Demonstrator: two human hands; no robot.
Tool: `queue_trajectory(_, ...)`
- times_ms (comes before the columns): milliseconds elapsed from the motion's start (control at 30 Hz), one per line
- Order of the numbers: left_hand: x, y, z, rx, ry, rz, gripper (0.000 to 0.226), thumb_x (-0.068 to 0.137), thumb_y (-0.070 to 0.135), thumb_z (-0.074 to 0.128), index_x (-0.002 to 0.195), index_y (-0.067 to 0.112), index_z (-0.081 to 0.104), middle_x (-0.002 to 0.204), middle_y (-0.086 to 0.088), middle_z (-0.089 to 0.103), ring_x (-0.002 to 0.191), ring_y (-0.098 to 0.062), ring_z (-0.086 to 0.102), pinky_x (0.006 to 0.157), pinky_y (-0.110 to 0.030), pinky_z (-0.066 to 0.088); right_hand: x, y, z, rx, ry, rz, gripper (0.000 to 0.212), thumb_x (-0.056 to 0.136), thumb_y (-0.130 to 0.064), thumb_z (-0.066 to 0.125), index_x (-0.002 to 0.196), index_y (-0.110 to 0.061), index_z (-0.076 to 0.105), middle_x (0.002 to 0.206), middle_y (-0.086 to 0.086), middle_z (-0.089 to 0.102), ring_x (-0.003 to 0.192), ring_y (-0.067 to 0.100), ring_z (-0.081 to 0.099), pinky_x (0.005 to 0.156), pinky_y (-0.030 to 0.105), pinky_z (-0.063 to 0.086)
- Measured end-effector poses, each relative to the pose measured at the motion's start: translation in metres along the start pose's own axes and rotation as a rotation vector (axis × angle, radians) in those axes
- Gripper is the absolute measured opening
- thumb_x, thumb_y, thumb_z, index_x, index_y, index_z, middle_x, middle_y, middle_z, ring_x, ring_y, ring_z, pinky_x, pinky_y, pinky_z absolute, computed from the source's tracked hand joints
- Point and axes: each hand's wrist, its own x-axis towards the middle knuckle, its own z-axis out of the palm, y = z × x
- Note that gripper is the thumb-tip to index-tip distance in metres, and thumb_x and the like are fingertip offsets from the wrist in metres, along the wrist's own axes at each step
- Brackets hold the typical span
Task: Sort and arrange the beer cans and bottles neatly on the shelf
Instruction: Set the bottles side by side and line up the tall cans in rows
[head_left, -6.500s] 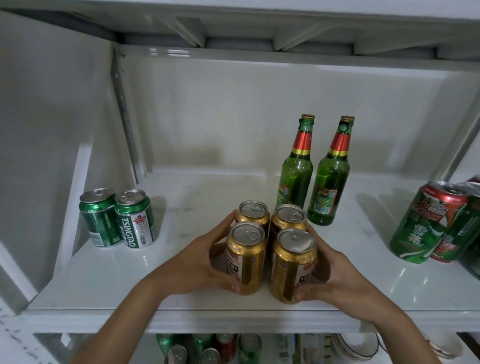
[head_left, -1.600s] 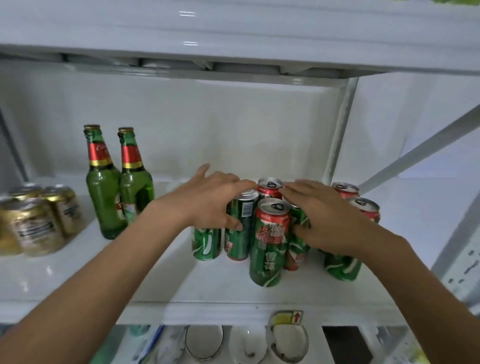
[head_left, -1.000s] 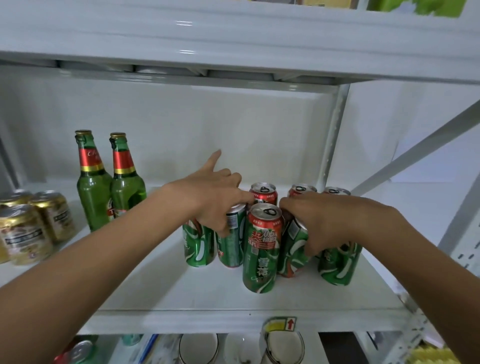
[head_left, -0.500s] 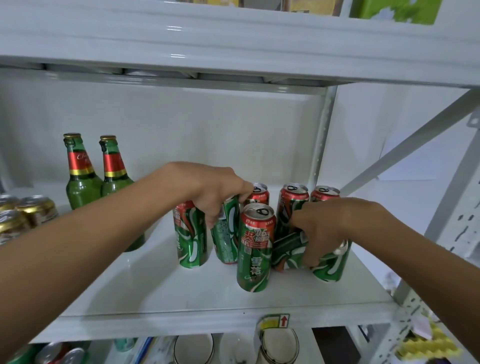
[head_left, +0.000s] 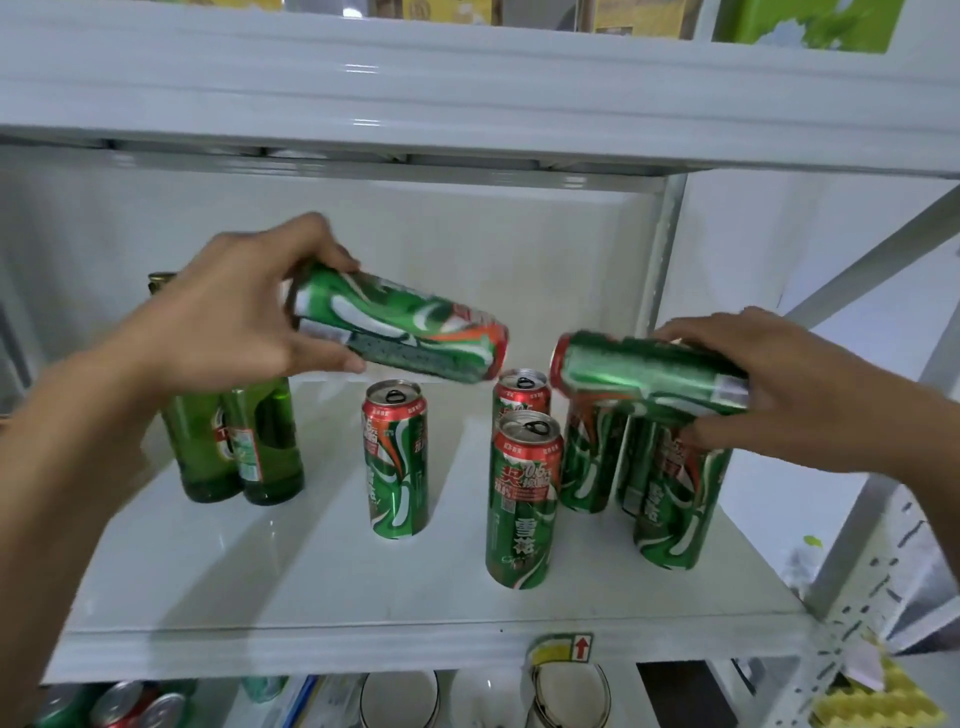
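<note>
from the head view, we see our left hand (head_left: 234, 332) raised above the white shelf (head_left: 311, 587), fingers and thumb curled round a green can (head_left: 400, 332) held on its side, its red top end pointing right. our right hand (head_left: 795, 395) grips a second green can (head_left: 649, 374) the same way, sideways, its red end pointing left, just over the cans standing at the shelf's right. below, upright on the shelf, one can (head_left: 396, 462) stands alone in the middle, a front can (head_left: 523, 499) stands nearer the edge with another can (head_left: 521, 392) behind it, and more cans (head_left: 670, 499) cluster on the right. two green bottles (head_left: 244, 447) stand at the left, partly hidden by our left wrist. bowls (head_left: 400, 699) show on the level beneath.
</note>
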Motion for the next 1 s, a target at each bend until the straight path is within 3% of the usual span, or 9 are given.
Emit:
queue_trajectory(67,-0.036,-0.013,0.020,-0.299,0.259,-0.115,0.073,0.055,0.030,0.096,0.116,0.022,0.056,0.115,0.011,0.069,0.101,-0.005,0.072,0.090,-0.034,0.061,-0.013,0.001,0.016,0.291,0.228,0.043,0.058,0.074,-0.031,0.087,0.118,-0.047,0.052,0.101,-0.022,0.060,0.094,0.005,0.056,0.074,0.032,0.051)
queue_trajectory(167,-0.074,-0.016,0.064,-0.502,0.465,-0.306,0.071,0.063,0.020,0.091,0.117,0.021,0.045,0.113,0.017,0.057,0.097,0.021,0.061,0.084,-0.009,0.049,-0.024,-0.017,0.050,0.700,0.493,0.116,0.072,0.068,-0.035,0.080,0.133,-0.037,0.051,0.114,-0.021,0.064,0.103,0.005,0.065,0.076,0.017,0.057)
queue_trajectory(233,-0.089,-0.019,0.091,-0.526,0.425,-0.358,0.071,0.072,0.015,0.093,0.118,0.036,0.043,0.114,0.022,0.053,0.096,0.027,0.056,0.083,-0.003,0.045,-0.026,-0.031,0.067,0.831,0.553,0.151,0.078,0.068,-0.034,0.079,0.140,-0.033,0.048,0.115,-0.020,0.068,0.104,0.004,0.069,0.077,0.016,0.058)
queue_trajectory(333,-0.104,-0.030,0.115,-0.572,0.394,-0.422,0.079,0.074,0.039,0.091,0.139,0.032,0.046,0.126,0.019,0.061,0.114,0.008,0.060,0.102,-0.030,0.050,-0.023,-0.049,0.080,0.905,0.544,0.196,0.076,0.073,-0.020,0.083,0.141,-0.028,0.051,0.109,-0.026,0.071,0.098,-0.003,0.070,0.072,0.010,0.056)
queue_trajectory(467,-0.122,-0.033,0.120,-0.488,0.311,-0.422,0.066,0.069,0.040,0.084,0.123,0.050,0.048,0.114,0.032,0.065,0.106,0.018,0.060,0.087,-0.011,0.046,-0.029,-0.061,0.108,0.924,0.543,0.312,0.066,0.072,-0.008,0.087,0.125,-0.034,0.055,0.103,-0.027,0.072,0.094,-0.005,0.070,0.070,0.010,0.056)
queue_trajectory(600,-0.135,-0.040,0.129,-0.426,0.259,-0.425,0.067,0.071,0.015,0.093,0.113,0.047,0.053,0.104,0.048,0.064,0.100,0.020,0.061,0.079,0.002,0.045,-0.042,-0.064,0.140,0.921,0.587,0.424,0.066,0.070,-0.015,0.090,0.121,-0.036,0.054,0.110,-0.016,0.071,0.098,0.000,0.069,0.079,0.020,0.060)
queue_trajectory(767,-0.140,-0.037,0.143,-0.440,0.221,-0.484,0.068,0.070,0.015,0.095,0.118,0.043,0.055,0.099,0.051,0.063,0.098,0.021,0.062,0.077,-0.003,0.048,-0.045,-0.065,0.160,0.868,0.538,0.483,0.079,0.064,-0.017,0.094,0.129,-0.035,0.053,0.115,-0.019,0.067,0.098,-0.009,0.064,0.074,0.006,0.052)
queue_trajectory(867,-0.145,-0.037,0.155,-0.477,0.201,-0.530,0.069,0.068,0.017,0.096,0.111,0.050,0.054,0.099,0.049,0.064,0.096,0.018,0.064,0.081,-0.014,0.050,-0.044,-0.068,0.175,0.895,0.508,0.524,0.086,0.063,-0.017,0.095,0.135,-0.036,0.051,0.120,-0.024,0.064,0.103,-0.009,0.062,0.089,0.020,0.052)
queue_trajectory(1000,-0.146,-0.033,0.163,-0.530,0.192,-0.563,0.080,0.063,0.011,0.098,0.115,0.050,0.051,0.097,0.051,0.062,0.093,0.022,0.063,0.072,-0.009,0.052,-0.040,-0.073,0.199,0.940,0.495,0.586,0.092,0.063,-0.012,0.095,0.139,-0.035,0.048,0.122,-0.022,0.061,0.112,0.000,0.060,0.103,0.033,0.050)
